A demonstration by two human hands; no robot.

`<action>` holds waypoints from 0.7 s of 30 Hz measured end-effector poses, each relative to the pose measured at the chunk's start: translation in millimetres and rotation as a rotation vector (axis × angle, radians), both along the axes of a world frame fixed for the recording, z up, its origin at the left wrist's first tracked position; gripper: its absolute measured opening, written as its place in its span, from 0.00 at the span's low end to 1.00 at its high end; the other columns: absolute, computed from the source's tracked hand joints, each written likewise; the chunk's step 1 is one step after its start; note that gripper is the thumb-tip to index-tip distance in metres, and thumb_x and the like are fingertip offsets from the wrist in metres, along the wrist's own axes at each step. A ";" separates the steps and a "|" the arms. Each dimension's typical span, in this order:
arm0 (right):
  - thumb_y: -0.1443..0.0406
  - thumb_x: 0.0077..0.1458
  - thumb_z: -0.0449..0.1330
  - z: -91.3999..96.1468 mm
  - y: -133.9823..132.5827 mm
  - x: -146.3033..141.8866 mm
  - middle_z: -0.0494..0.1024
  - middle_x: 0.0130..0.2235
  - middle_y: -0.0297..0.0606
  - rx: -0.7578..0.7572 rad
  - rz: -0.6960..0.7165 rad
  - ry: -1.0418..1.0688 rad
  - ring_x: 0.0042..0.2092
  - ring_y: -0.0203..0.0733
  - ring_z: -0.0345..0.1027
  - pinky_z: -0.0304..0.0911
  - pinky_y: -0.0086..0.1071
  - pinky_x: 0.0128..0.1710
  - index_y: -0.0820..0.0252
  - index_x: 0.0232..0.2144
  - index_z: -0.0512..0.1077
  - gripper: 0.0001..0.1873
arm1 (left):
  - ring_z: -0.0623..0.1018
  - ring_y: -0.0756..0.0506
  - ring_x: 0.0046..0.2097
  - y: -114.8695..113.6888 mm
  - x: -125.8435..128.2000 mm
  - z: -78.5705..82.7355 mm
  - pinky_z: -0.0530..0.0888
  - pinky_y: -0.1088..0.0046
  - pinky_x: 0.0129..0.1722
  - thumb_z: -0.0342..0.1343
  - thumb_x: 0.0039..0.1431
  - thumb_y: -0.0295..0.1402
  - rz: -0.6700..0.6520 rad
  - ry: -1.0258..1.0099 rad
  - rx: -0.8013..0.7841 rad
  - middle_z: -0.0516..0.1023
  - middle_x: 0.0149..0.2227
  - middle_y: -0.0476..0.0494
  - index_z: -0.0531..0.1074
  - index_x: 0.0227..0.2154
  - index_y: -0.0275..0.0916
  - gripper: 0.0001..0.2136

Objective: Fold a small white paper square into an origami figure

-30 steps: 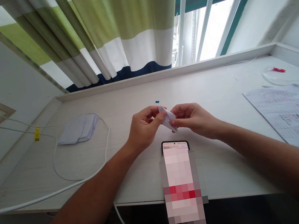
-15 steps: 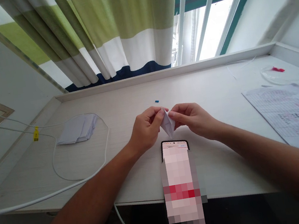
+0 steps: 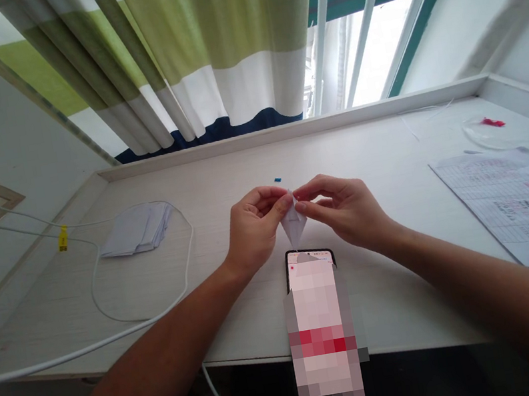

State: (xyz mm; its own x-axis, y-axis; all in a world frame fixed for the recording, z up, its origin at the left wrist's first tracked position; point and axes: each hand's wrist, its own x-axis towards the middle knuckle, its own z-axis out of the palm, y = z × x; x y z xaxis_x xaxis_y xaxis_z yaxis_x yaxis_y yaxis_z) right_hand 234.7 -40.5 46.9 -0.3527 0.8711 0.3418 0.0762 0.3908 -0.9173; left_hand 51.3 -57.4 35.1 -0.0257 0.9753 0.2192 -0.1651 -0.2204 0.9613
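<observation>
A small folded piece of white paper (image 3: 294,225), diamond-shaped with its point downward, is held up between both hands over the desk. My left hand (image 3: 258,226) pinches its upper left part between thumb and forefinger. From the other side, the thumb and fingertips of my right hand (image 3: 347,208) pinch its upper right edge. Just below the paper's tip lies a smartphone (image 3: 317,304), its screen lit and mostly blurred out, with a white cable at its lower end. The fingertips hide the top of the paper.
Left on the white desk (image 3: 219,171) lies a stack of white paper (image 3: 135,230), with a white cable (image 3: 187,258) looping past it. Written sheets (image 3: 520,209) lie at right. A tiny blue piece (image 3: 278,180) sits behind my hands, and a red item (image 3: 493,122) far right.
My right hand's fingers have lifted and shifted along the paper's top edge. The folded paper has turned slightly, its tip moving left and down toward the phone.
</observation>
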 end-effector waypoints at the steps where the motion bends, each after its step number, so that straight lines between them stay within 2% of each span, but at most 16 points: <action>1: 0.56 0.58 0.70 -0.1 -0.8 0.0 0.82 0.41 0.41 0.041 -0.011 -0.017 0.43 0.46 0.77 0.78 0.44 0.42 0.55 0.41 0.82 0.11 | 0.83 0.48 0.39 -0.6 0.7 -0.1 0.79 0.72 0.43 0.72 0.55 0.36 0.002 -0.003 0.003 0.85 0.36 0.44 0.81 0.37 0.36 0.11; 4: 0.59 0.62 0.66 -0.6 -2.0 -0.1 0.80 0.41 0.39 0.132 -0.053 -0.042 0.43 0.44 0.76 0.78 0.44 0.41 0.53 0.39 0.82 0.07 | 0.84 0.47 0.41 -1.8 2.7 -1.3 0.80 0.70 0.46 0.72 0.55 0.37 -0.007 -0.015 -0.010 0.86 0.38 0.43 0.83 0.39 0.37 0.11; 8: 0.61 0.62 0.66 -1.5 -0.8 -0.5 0.81 0.40 0.39 0.111 -0.080 -0.015 0.42 0.44 0.76 0.76 0.43 0.40 0.54 0.37 0.82 0.05 | 0.84 0.45 0.46 -1.8 4.0 -3.4 0.80 0.66 0.51 0.72 0.56 0.36 -0.067 -0.024 -0.012 0.87 0.42 0.42 0.84 0.42 0.40 0.12; 13: 0.59 0.58 0.70 -3.1 1.3 -1.4 0.82 0.36 0.37 0.047 -0.107 0.064 0.39 0.44 0.76 0.75 0.42 0.39 0.56 0.36 0.81 0.07 | 0.85 0.44 0.45 -1.2 3.9 -3.8 0.81 0.64 0.49 0.73 0.53 0.35 -0.060 -0.032 -0.012 0.87 0.42 0.41 0.84 0.40 0.39 0.13; 18: 0.59 0.60 0.68 -2.6 0.4 -1.0 0.82 0.38 0.37 0.115 -0.111 0.011 0.40 0.44 0.77 0.75 0.43 0.41 0.55 0.38 0.80 0.07 | 0.86 0.41 0.44 -3.2 2.3 -2.9 0.81 0.62 0.49 0.74 0.53 0.37 -0.048 0.029 -0.051 0.88 0.40 0.39 0.81 0.48 0.38 0.20; 21: 0.60 0.62 0.67 -1.6 -0.4 -0.4 0.81 0.39 0.38 0.160 -0.099 -0.022 0.41 0.43 0.76 0.76 0.43 0.41 0.55 0.39 0.80 0.07 | 0.86 0.40 0.46 -4.2 2.0 -2.1 0.81 0.61 0.49 0.72 0.55 0.39 -0.036 0.075 -0.053 0.88 0.41 0.38 0.80 0.50 0.37 0.21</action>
State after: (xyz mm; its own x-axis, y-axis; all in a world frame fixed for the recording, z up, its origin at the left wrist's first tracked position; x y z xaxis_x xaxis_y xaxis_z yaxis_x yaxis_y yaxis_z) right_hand 234.3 -40.9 45.3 -0.2766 0.8373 0.4715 0.1412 0.5208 -0.8419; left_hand 53.2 -61.7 33.0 0.0238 0.9856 0.1676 -0.0986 -0.1646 0.9814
